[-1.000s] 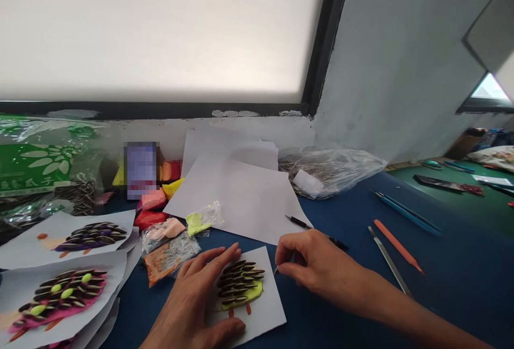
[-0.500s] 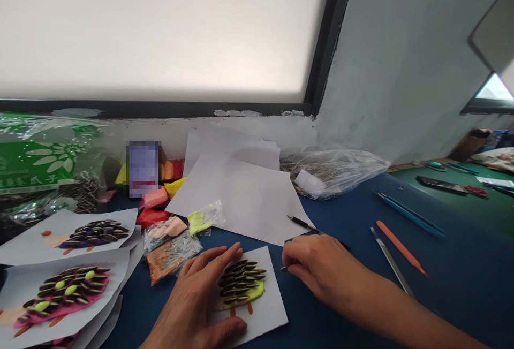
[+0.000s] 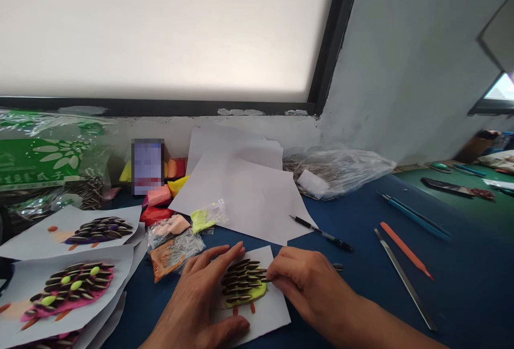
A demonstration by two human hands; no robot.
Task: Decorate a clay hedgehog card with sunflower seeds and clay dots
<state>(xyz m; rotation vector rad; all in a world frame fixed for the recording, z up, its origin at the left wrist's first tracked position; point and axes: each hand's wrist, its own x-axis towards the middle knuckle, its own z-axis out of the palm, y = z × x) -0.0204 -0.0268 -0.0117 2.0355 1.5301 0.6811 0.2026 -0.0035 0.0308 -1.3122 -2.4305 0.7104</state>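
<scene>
My left hand [image 3: 201, 295] lies spread over the left part of a small white paper [image 3: 277, 306], its fingers apart. Beside it on that paper is a yellow-green clay shape [image 3: 257, 291] covered with rows of striped sunflower seeds [image 3: 239, 279], with short orange-brown strips below. Thumb and forefinger of my right hand [image 3: 309, 279] pinch a sunflower seed, mostly hidden by the fingertips, at the right edge of the clay. Another seed [image 3: 338, 267] lies on the blue table just behind my right hand.
Finished-looking seed pictures [image 3: 72, 290] are stacked at left. Behind them stand a green seed bag [image 3: 40, 161] and coloured clay packets [image 3: 156, 215]. White sheets [image 3: 241, 194], a black pen [image 3: 321, 232], an orange tool [image 3: 405, 250], a metal blade-like tool [image 3: 405, 279] and blue tools [image 3: 413, 215] lie around.
My right hand has moved left with the seed, from beside the paper to the clay's right edge. The pen and the loose seed now show more. My left hand stays in place.
</scene>
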